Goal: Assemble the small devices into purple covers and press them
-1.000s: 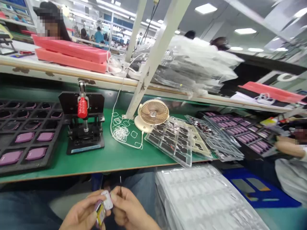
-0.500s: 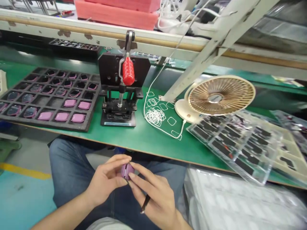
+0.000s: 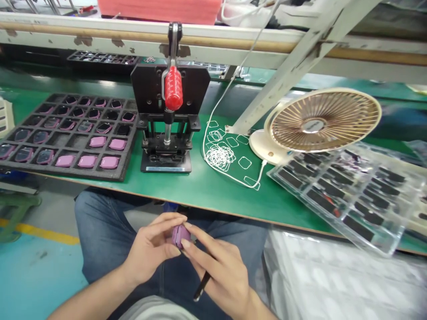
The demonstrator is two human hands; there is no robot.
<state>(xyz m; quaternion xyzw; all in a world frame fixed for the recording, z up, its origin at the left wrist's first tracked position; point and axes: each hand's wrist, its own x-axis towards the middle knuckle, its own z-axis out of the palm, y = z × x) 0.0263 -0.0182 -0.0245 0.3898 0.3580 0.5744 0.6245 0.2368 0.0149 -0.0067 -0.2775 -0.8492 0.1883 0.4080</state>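
Note:
A purple smartwatch case (image 3: 180,236) is held on edge above my lap, with a thin seam along its side. My left hand (image 3: 150,249) is closed on it, thumb and fingertips gripping the left side. From the other side, my right hand (image 3: 220,266) pinches the same case with thumb and fingers. A slim dark tool (image 3: 202,286) is tucked in the right hand, its end sticking out below the fingers; its kind cannot be made out. The fingers cover parts of the case.
A black compartment tray (image 3: 71,138) of watch cases lies left on the green bench (image 3: 207,195). Beside it stands a hand press (image 3: 167,133) with a red handle. White ring gaskets (image 3: 220,156), a fan (image 3: 312,126) and a clear parts tray (image 3: 350,200) lie rightward.
The case has turned slightly in my fingers, its seam now more tilted. The dark tool's end points further down and shows more. The view has shifted a little.

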